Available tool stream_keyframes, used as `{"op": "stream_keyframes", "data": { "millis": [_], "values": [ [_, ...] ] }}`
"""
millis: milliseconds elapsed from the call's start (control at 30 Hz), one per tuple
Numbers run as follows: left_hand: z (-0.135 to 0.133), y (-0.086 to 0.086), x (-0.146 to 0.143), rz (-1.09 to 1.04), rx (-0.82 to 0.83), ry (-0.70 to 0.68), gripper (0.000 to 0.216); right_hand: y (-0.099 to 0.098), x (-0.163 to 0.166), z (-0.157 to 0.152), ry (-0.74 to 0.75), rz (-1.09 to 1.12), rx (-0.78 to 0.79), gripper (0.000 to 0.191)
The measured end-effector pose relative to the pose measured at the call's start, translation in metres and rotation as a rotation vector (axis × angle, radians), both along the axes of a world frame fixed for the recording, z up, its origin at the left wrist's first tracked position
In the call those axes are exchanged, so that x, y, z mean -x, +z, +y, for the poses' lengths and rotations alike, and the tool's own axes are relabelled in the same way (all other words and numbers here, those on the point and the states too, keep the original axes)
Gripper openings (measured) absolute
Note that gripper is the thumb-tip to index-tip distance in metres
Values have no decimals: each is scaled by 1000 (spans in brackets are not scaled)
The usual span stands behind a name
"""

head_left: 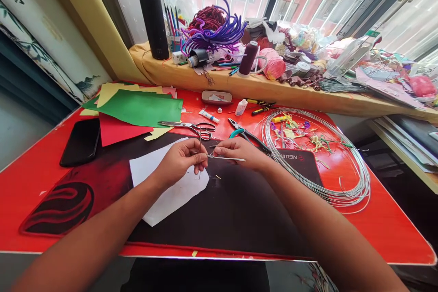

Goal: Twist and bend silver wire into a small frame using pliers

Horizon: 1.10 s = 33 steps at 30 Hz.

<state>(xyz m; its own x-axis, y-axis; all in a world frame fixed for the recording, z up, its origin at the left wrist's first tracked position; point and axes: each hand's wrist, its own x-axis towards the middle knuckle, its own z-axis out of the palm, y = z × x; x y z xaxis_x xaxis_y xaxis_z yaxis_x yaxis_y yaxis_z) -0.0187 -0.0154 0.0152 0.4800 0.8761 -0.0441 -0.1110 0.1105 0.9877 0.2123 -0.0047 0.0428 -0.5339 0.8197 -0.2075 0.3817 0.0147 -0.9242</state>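
My left hand [181,159] and my right hand [239,151] meet above the black desk mat [222,210] at the middle of the red table [376,223]. Both pinch thin pieces of silver wire [227,159]: one short length runs level from my right fingers, another hangs upright from my left fingers. Under my left hand lies a white paper sheet [164,191]. Just behind my right hand rest teal-handled pliers [244,133].
A large coil of wire [356,178] rings small scraps at the right. Scissors [191,127], coloured paper sheets [140,107], a black phone [80,142], a glue tube [209,116] and a small bottle [241,107] lie behind. A cluttered ledge holds a black flask [153,20] and thread spools.
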Motion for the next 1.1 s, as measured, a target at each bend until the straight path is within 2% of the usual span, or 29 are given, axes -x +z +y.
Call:
{"op": "stream_keyframes", "data": {
  "millis": [67, 133, 233, 267, 367, 467, 600, 733, 833, 933, 1000, 1100],
  "values": [
    [0, -2, -1, -31, 3, 48, 23, -18, 5, -8, -38, 132, 48, 41],
    [1, -4, -3, -2, -36, 113, 21, -33, 13, -20, -91, 163, 56, 39],
    [1, -6, -4, 157, -147, 202, 14, -44, 28, -37, -148, 100, 1, 35],
    [0, -6, -3, 225, -187, 219, 12, -43, 31, -42, -172, 33, -66, 32],
    [-1, -6, -3, 393, -292, 223, 7, -32, 36, -50, -159, -208, -302, 23],
    [-4, -5, -2, 464, -337, 193, 7, -12, 33, -52, -68, -469, -435, 22],
    [-5, -3, -3, 464, -302, 136, 8, 12, 26, -50, 57, -723, -574, 27],
    [-5, -3, -3, 357, -195, 65, 9, 28, 21, -39, 116, -793, -646, 27],
    [-4, 0, -3, 267, -125, 27, 12, 38, 16, -26, 109, -699, -619, 21],
    [-5, 4, -3, 161, -51, -24, 16, 43, 9, -13, 101, -514, -469, 19],
    [-5, 5, -4, 90, -2, -50, 19, 40, 3, -6, 103, -354, -311, 22],
    [-5, 4, -4, -20, 55, -58, 23, 21, -3, 0, 101, -86, -69, 33]
  ]
}}
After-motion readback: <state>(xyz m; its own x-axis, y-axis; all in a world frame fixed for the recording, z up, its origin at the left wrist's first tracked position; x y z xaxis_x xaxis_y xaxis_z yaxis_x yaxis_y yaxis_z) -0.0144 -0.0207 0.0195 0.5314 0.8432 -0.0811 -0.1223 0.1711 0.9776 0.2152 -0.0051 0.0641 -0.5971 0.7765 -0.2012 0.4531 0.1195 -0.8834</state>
